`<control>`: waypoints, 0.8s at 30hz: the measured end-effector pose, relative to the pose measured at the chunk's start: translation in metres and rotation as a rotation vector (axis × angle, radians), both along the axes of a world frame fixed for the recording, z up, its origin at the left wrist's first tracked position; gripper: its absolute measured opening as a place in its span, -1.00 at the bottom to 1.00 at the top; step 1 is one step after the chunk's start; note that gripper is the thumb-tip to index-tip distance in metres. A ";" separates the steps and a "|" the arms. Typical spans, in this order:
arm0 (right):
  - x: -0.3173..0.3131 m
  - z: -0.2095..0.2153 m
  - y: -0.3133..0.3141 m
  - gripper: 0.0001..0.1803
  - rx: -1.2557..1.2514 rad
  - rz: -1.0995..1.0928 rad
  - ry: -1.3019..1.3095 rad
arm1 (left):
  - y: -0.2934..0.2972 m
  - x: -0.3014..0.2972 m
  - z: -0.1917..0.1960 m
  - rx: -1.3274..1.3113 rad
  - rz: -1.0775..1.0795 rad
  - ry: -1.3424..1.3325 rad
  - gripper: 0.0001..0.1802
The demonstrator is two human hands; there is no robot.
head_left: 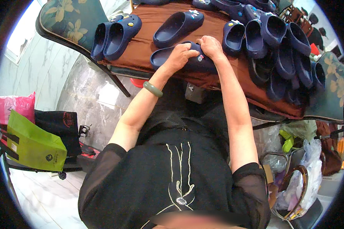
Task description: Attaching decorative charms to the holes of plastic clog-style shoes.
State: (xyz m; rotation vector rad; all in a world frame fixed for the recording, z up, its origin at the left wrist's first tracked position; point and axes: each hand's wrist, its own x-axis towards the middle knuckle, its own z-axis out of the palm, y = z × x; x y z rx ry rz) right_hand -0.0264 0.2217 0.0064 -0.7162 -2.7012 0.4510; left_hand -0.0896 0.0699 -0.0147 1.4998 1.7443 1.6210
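Observation:
A navy foam clog (159, 58) lies on its side of the brown cloth nearest me, its heel opening toward the left. My left hand (180, 58) grips its upper, the thumb reaching across to a small pink and white charm (201, 57). On the toe end, my right hand (211, 48) is closed, fingertips pressed to the far edge; whether a small piece sits between them is hidden. Just beyond lies another navy clog (176, 31) with charms on its upper. To the left stands a pair of navy clogs (120, 40) with a yellow charm.
The brown cloth (143, 30) covers a surface between two flowered chair backs (67, 23). Many navy clogs (277, 28) are heaped at the right. A green bag (36, 143) stands at lower left, and plastic bags (305, 179) sit at lower right.

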 end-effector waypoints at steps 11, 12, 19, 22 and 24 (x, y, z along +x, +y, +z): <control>0.009 -0.005 -0.010 -0.64 0.075 -0.014 0.120 | -0.004 0.008 -0.005 0.099 0.007 -0.051 -0.77; 0.007 -0.002 -0.010 -0.64 0.084 -0.012 0.121 | -0.002 0.007 -0.007 0.127 0.042 -0.027 -0.70; 0.007 0.000 -0.008 -0.64 0.048 -0.046 0.173 | -0.006 0.000 -0.010 0.075 0.060 0.112 -0.76; 0.009 -0.010 -0.007 -0.64 0.066 0.002 0.221 | -0.007 0.003 -0.005 0.036 0.088 0.117 -0.75; 0.009 -0.012 -0.001 -0.65 0.059 -0.007 0.240 | -0.006 0.005 -0.005 0.069 0.086 0.097 -0.68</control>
